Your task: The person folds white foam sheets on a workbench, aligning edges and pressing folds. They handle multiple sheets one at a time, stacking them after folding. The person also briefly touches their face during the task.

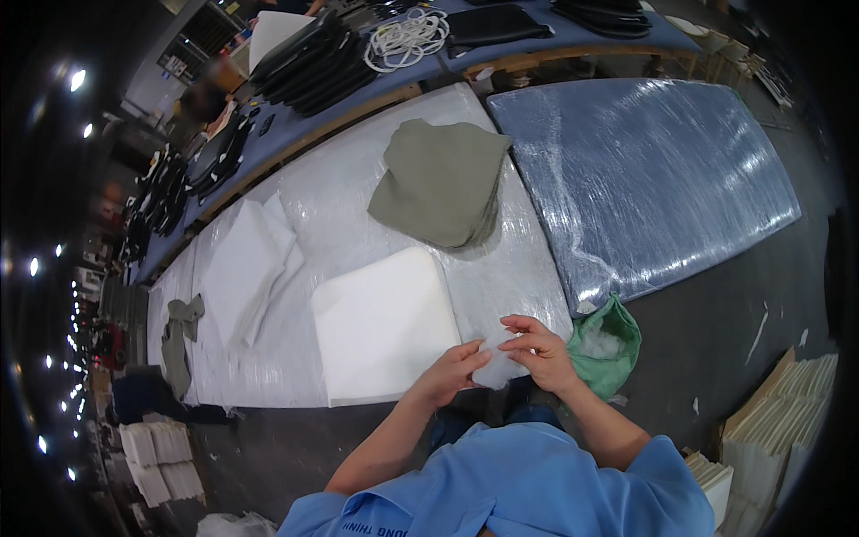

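At the near edge of the plastic-wrapped table, a small tuft of white fibre stuffing [494,365] is stretched between my two hands. My left hand [452,371] pinches its left side, thumb and fingers together. My right hand [542,353] grips the other side with bent fingers. Just left of the tuft lies a white foam cushion pad [385,327] with rounded corners, flat on the table. Close to my right wrist hangs an open green cloth bag [628,351] with more white stuffing inside. Farther back, a stack of olive-green fabric pieces [438,183] rests on the table.
White sheets of padding [242,264] and an olive fabric scrap [174,345] lie leftward on the wrapped table [344,188]. A blue wrapped tabletop [649,179] adjoins it. Behind, a blue bench holds black cushions [313,67] and coiled white cord [407,40]. Foam sheets [783,425] stand lower right.
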Motion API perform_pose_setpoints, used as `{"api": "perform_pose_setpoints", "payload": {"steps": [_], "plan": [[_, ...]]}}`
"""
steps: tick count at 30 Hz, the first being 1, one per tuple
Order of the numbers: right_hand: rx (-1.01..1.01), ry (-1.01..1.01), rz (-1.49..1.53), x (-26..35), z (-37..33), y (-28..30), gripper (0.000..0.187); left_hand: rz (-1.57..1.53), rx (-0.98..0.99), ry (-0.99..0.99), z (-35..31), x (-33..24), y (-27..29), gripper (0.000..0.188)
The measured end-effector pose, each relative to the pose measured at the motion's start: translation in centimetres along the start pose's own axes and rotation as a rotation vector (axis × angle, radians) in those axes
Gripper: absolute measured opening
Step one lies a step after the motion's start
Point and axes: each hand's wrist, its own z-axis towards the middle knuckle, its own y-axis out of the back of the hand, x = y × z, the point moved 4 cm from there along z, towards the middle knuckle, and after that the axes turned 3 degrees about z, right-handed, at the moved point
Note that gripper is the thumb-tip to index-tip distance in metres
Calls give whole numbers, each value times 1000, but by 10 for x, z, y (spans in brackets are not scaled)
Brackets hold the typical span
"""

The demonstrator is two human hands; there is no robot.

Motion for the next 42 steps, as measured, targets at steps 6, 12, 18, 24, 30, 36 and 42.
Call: {"api": "perform_pose_setpoints", "payload": {"steps": [6,12,18,24,30,36,42], "plan": [[52,-35,-103,-3,-3,-10,22,6,-193,1,-2,14,20,38],[-30,-128,0,-24,-16,7,28,-156,-254,-27,-7,0,33,41],[-32,-49,-302,2,8,-17,42,-110,-122,90,-1,-2,19,46],[-121,-295,-222,-49,12,-12,38,79,-40,56,3,6,6,47],[-67,-559,-4,-57,18,-17,17,101,-20,20,-3,9,1,56],[-58,-467,77,-72,11,-17,17,9,43,25,-12,4,2,57],[-100,-383,-21,-70,8,-34,18,131,-34,74,3,28,17,42]]}}
